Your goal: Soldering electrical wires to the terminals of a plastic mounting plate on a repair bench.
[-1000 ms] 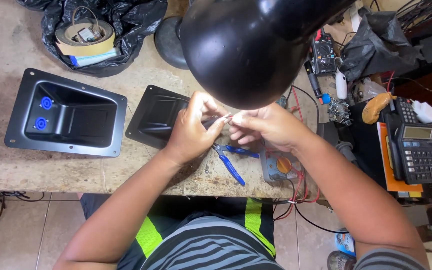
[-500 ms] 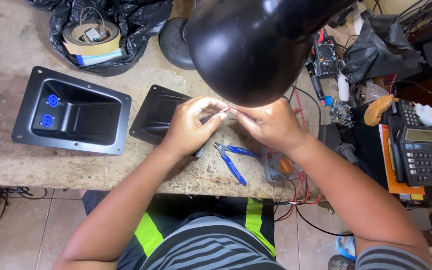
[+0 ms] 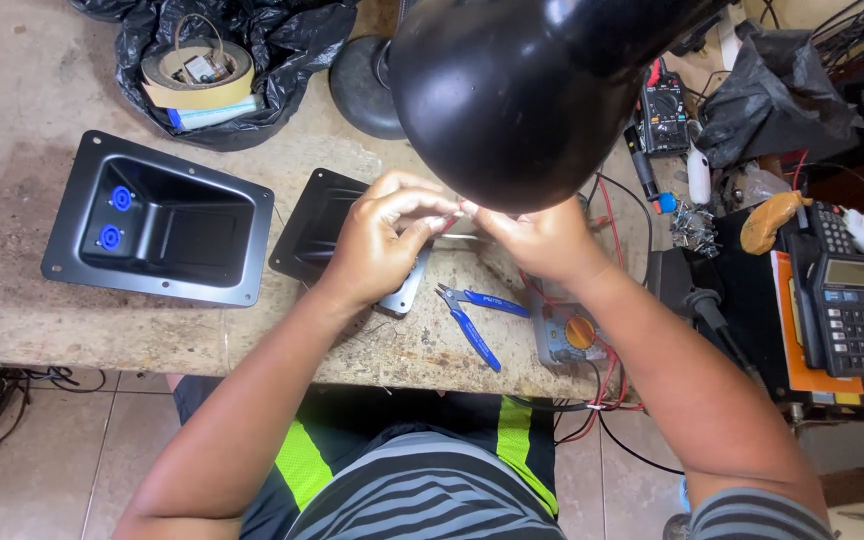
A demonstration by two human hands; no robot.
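Hands shifted little; left hand (image 3: 384,240), right hand (image 3: 540,240) pinch wire (image 3: 449,222).

The black lamp shade (image 3: 532,90) fills the upper middle of the view and covers the bench behind it, along with the fingertips of the right hand (image 3: 542,240). Whatever the left hand (image 3: 382,240) and right hand pinch between them is too small and too covered to identify. The smaller black metal plate (image 3: 317,225) lies partly under the left hand. The right edge cuts off items beside the calculator (image 3: 852,310).
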